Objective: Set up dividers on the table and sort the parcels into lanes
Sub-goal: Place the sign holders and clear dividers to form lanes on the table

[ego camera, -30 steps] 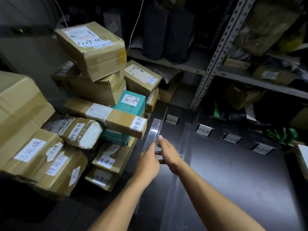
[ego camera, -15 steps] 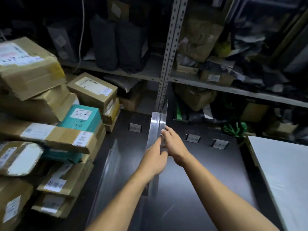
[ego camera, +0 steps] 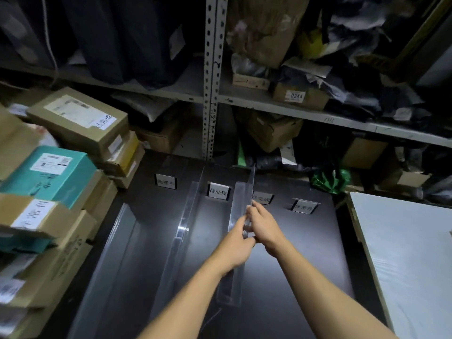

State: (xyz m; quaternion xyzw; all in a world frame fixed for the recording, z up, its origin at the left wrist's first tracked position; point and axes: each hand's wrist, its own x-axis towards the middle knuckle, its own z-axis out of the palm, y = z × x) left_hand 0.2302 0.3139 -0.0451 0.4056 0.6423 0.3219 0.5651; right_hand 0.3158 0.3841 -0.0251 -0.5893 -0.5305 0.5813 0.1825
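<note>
The big dark table [ego camera: 293,265] fills the middle. At 9 o'clock sits a pile of brown cardboard parcels [ego camera: 49,241] with white labels, and one teal box [ego camera: 49,177] among them. A grey metal shelf [ego camera: 210,77] stands at 12 o'clock. A clear plastic divider [ego camera: 242,204] stands upright on the table, between the second and third small white label cards [ego camera: 218,191]. Another clear divider [ego camera: 188,216] stands just left of it. The left hand [ego camera: 234,243] and right hand [ego camera: 263,223] both pinch the first divider's top edge with curled fingers
</note>
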